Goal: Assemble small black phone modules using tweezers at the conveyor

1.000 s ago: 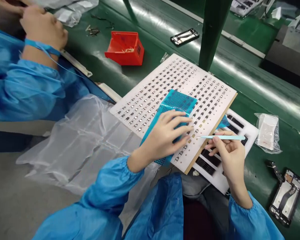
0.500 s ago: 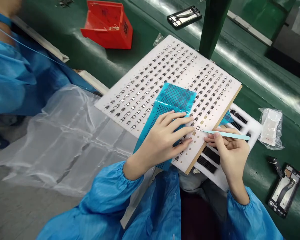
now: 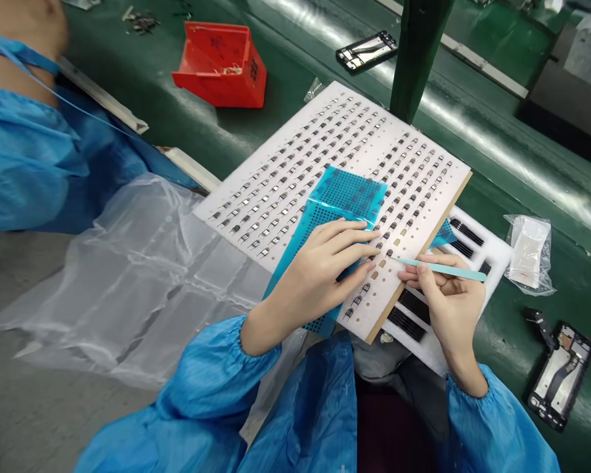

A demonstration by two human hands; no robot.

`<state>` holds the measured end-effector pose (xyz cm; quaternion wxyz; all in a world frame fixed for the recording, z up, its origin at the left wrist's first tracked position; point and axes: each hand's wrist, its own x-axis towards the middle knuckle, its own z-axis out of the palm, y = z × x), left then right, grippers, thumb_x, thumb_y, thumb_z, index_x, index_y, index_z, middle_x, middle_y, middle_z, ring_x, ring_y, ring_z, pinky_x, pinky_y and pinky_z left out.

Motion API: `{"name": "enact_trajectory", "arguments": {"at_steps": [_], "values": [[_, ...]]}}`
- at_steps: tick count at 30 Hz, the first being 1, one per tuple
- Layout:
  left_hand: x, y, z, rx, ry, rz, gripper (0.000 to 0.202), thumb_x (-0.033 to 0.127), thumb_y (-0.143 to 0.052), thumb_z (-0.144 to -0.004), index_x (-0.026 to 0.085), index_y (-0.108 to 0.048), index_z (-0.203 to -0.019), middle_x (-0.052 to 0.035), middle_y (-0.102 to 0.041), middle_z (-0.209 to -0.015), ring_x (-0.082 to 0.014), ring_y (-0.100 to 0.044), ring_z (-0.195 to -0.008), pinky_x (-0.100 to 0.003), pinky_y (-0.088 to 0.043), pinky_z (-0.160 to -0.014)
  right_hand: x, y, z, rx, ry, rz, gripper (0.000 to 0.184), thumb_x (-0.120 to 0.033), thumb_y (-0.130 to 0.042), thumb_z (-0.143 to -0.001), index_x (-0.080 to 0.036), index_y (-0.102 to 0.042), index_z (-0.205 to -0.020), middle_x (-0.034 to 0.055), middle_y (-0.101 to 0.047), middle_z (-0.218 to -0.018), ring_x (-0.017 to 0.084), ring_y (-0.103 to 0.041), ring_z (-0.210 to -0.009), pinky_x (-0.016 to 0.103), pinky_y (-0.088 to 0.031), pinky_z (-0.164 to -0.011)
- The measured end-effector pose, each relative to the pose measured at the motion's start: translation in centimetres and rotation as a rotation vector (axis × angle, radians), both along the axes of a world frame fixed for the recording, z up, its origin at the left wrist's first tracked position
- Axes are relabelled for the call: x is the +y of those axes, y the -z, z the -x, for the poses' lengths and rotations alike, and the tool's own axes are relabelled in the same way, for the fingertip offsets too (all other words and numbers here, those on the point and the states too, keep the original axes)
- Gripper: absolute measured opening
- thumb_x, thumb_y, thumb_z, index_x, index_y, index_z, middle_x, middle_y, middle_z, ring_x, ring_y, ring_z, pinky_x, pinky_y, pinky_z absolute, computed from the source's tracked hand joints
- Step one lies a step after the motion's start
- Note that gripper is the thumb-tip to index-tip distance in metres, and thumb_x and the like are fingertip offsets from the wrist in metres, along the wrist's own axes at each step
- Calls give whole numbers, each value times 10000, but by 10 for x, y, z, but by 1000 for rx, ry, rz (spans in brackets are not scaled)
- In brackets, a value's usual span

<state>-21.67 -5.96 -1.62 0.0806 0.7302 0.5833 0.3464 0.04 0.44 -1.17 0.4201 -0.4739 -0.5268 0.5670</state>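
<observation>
My left hand (image 3: 325,259) lies with its fingers stretched out over a blue sheet dotted with dark squares (image 3: 347,190). Its fingertips reach the white foam board (image 3: 256,167), which carries rows of small dark and silver parts (image 3: 285,195). In my right hand (image 3: 453,299) is a pair of light turquoise tweezers (image 3: 446,269), gripped between thumb and fingers. The tweezers' tip points left, close to a small part (image 3: 389,253) on the board; whether they touch cannot be made out. Several slots near the tip show bare tan.
Under the board's right side sits a white foam tray (image 3: 495,246) with black strips. Around it lie a bagged white piece (image 3: 528,253) and an opened phone frame (image 3: 561,374). A red bin (image 3: 221,66) and another phone frame (image 3: 367,51) stand farther back. A co-worker's blue sleeve (image 3: 24,157) is at left.
The view has shifted slightly. My left fingers have drawn back a little, uncovering more slots and parts near the board's lower edge. The tweezers stay near the same part.
</observation>
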Motion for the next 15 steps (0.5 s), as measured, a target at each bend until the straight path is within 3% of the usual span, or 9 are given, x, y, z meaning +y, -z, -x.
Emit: {"name": "enact_trajectory", "arguments": {"at_steps": [7, 10, 15], "values": [[4, 3, -2, -23, -38, -39, 251, 157, -646, -1109, 264, -779, -1293, -65, -835, -1353, -308, -735, -1269, -560, -618, -1089, -5, -6, -3, -6, 31, -116, 230, -417, -882, -964, -220, -764, -979, 43, -861, -817, 265, -883, -754, 343, -772, -679], [0, -7, -8, -89, -61, -90, 295, 122, -681, -1092, 280, -744, -1333, -52, -846, -1291, -268, -748, -1206, -505, -625, -1075, -10, -12, -11, 32, -29, -120, 172, -368, -868, -984, -222, -780, -1002, 40, -863, -816, 259, -877, -730, 316, -752, -629], [-9, -28, -17, -232, 29, -137, 198, 126, -753, -1056, 295, -761, -1161, 1, -849, -1061, -213, -778, -1027, -425, -635, -1013, -24, -25, -25, 78, -84, -84, 151, -343, -870, -989, -211, -800, -1008, 44, -859, -794, 246, -857, -654, 291, -723, -567]]}}
